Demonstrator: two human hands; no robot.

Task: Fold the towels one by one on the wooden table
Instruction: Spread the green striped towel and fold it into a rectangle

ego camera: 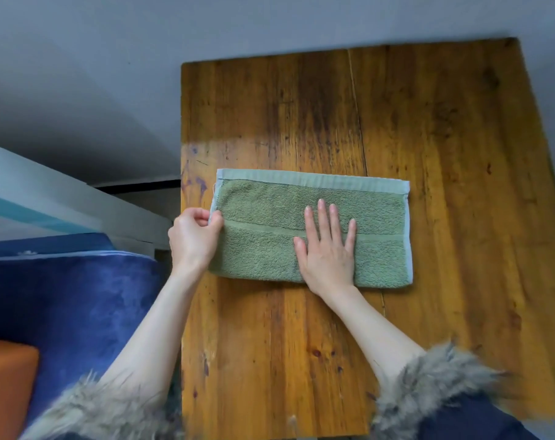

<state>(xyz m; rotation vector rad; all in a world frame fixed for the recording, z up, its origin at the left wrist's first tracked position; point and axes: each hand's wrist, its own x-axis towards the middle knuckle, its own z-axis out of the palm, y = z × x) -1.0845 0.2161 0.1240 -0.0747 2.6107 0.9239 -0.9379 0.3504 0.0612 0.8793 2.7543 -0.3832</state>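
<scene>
**Pinching a green towel's left edge**

Lying folded at mid-table, the green towel [314,230] has its left edge pinched by the left hand [195,238], while the right hand [328,249] presses flat, fingers straight. Bare wooden table [428,128] stretches far and right; blue fabric [69,293] lies left.

Soft, even daylight is filling the head view, and nothing is burning out. A pale sheen is lying across the wooden table [428,138] near its left edge, above the green towel [374,214]. The right hand [328,249] is casting only a faint, diffuse shadow on the cloth. The wide lens is bending the tabletop's edges outward and stretching the corners. The fur cuffs [435,376] at the bottom are smearing into blur, and fine detail is looking slightly soft overall.
</scene>
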